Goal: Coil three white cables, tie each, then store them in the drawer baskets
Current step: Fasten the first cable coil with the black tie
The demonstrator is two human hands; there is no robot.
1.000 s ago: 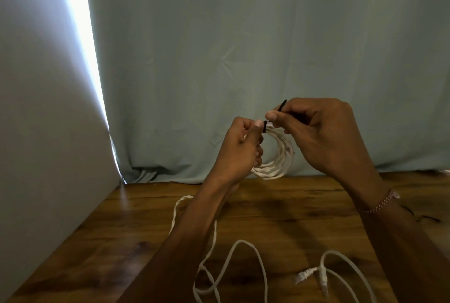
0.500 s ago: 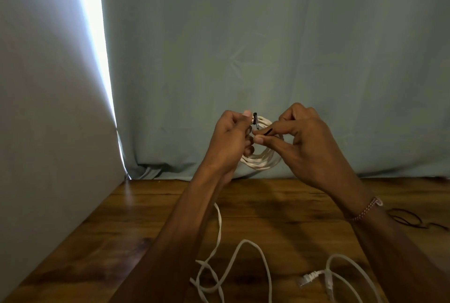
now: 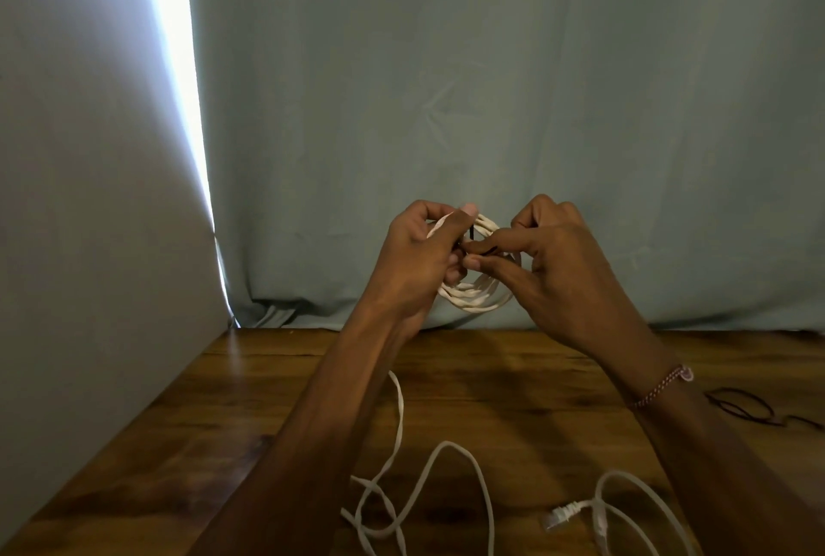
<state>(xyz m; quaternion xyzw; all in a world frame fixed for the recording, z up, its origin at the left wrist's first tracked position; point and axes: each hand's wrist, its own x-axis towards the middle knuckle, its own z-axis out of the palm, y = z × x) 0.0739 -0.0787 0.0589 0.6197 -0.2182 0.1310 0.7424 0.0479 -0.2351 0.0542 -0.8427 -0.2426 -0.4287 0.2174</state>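
A coiled white cable (image 3: 475, 299) hangs in the air above the wooden table (image 3: 513, 395), held between both hands. My left hand (image 3: 419, 261) grips the coil's left side. My right hand (image 3: 558, 269) pinches a thin black tie (image 3: 472, 236) at the top of the coil, next to my left thumb. Loose white cable (image 3: 402, 421) lies in loops on the table below, between my forearms. Another white cable (image 3: 625, 506) with a plug end lies at the lower right.
Several thin black ties (image 3: 741, 406) lie on the table at the right, past my right wrist. A grey-blue curtain (image 3: 491, 109) hangs behind the table and a pale wall (image 3: 89, 198) closes the left side.
Both hands with the coil have drawn closer together and sunk slightly. The black tie end that stuck up from my right fingers is now tucked down against the coil.
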